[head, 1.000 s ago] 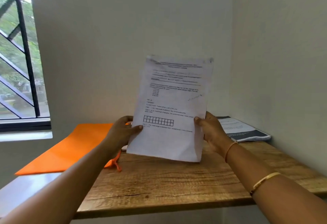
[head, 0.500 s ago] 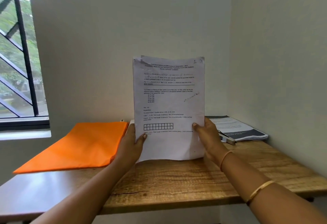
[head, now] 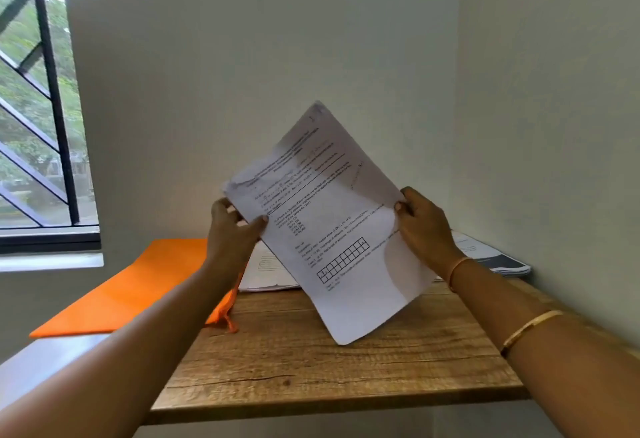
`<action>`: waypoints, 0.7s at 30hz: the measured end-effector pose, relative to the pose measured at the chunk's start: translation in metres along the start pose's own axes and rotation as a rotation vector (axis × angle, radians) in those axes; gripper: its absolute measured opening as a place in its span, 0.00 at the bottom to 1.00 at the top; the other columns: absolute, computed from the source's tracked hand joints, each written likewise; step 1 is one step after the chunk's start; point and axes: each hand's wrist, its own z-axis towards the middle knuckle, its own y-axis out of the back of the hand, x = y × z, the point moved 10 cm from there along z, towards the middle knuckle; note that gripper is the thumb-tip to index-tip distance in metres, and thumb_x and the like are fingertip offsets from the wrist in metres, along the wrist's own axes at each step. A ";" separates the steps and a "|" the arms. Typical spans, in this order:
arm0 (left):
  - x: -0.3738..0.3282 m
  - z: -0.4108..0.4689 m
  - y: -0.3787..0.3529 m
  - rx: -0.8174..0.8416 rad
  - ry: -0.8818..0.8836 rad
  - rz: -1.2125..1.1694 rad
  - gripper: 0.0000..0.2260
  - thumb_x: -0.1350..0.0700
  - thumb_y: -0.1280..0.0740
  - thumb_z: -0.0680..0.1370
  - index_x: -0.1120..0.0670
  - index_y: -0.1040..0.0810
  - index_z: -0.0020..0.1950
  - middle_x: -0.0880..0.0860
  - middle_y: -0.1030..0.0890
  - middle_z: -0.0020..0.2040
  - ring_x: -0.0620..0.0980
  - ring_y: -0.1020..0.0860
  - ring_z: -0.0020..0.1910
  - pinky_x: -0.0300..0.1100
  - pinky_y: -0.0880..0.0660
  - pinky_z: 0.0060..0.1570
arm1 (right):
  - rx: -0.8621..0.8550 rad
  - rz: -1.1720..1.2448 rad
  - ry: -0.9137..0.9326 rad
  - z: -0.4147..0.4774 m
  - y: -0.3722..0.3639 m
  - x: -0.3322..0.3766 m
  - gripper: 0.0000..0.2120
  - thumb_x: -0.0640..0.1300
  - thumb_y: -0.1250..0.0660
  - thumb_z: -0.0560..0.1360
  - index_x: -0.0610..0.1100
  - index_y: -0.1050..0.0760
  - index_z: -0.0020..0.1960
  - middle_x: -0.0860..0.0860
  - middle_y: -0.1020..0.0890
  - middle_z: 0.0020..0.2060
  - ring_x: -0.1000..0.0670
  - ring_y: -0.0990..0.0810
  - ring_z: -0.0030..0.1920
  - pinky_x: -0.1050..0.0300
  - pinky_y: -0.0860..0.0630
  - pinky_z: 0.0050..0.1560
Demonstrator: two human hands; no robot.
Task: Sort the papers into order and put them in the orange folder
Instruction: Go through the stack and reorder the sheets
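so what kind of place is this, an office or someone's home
Probably a small study or home-office nook: a wooden desk fitted into a bare wall corner, a barred window beside it, and an orange folder plus printed papers.

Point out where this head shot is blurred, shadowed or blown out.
Head view: the papers smear with motion blur along their upper-left edge; a soft shadow falls on their lower right, beside the right hand; the window is blown out white at its top.
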 end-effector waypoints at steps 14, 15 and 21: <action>0.028 -0.019 -0.015 0.576 0.420 0.217 0.20 0.58 0.30 0.68 0.56 0.24 0.59 0.60 0.20 0.56 0.58 0.21 0.55 0.48 0.20 0.48 | 0.177 -0.353 0.043 0.016 0.005 -0.003 0.11 0.40 0.46 0.78 0.47 0.33 0.38 0.52 0.25 0.34 0.45 0.27 0.49 0.52 0.45 0.47; 0.031 -0.024 -0.017 0.612 0.438 0.230 0.18 0.59 0.30 0.69 0.56 0.25 0.59 0.59 0.20 0.56 0.58 0.21 0.55 0.48 0.19 0.47 | 0.179 -0.367 0.045 0.015 0.004 -0.004 0.12 0.40 0.46 0.78 0.48 0.35 0.36 0.53 0.27 0.33 0.45 0.27 0.49 0.51 0.45 0.47; 0.043 -0.028 -0.020 0.544 0.404 0.098 0.11 0.62 0.35 0.76 0.55 0.24 0.57 0.57 0.17 0.52 0.55 0.18 0.49 0.49 0.18 0.41 | 0.109 -0.428 -0.061 0.014 0.004 -0.022 0.11 0.47 0.41 0.78 0.50 0.31 0.60 0.47 0.27 0.58 0.42 0.31 0.63 0.42 0.44 0.65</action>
